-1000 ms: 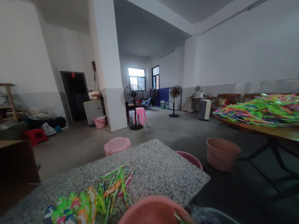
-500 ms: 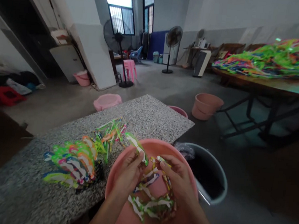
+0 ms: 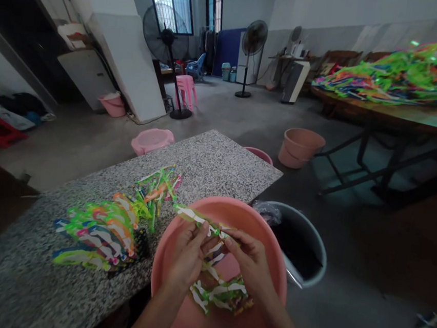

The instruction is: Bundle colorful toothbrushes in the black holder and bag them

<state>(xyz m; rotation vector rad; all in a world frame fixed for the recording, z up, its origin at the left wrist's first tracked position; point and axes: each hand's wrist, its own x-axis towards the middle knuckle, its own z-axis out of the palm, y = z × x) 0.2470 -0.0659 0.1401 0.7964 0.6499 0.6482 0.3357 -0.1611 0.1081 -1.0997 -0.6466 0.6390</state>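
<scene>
My left hand (image 3: pixel 190 251) pinches a long green-and-white plastic strip (image 3: pixel 190 214), which points up and left over the basin's rim. The fingertips of my right hand (image 3: pixel 246 257) close on a small whitish piece (image 3: pixel 224 233), held against the near end of that strip. Whether the two are joined I cannot tell. Both hands are above a pink plastic basin (image 3: pixel 160 282). Inside it lie several similar strips (image 3: pixel 225 289), green, white, yellow and blue, partly hidden by my hands.
On the speckled stone tabletop (image 3: pixel 218 169), left of the basin, sit a bundle of colourful strips (image 3: pixel 99 235) and a looser heap (image 3: pixel 160 189). A grey bin (image 3: pixel 313 281) stands right of the basin. Farther off are a pink bucket (image 3: pixel 301 149) and a piled wooden table (image 3: pixel 394 107).
My hands have come together: the small piece in the right hand has moved left to the end of the strip. The strip now lies flatter. The view has shifted slightly.
</scene>
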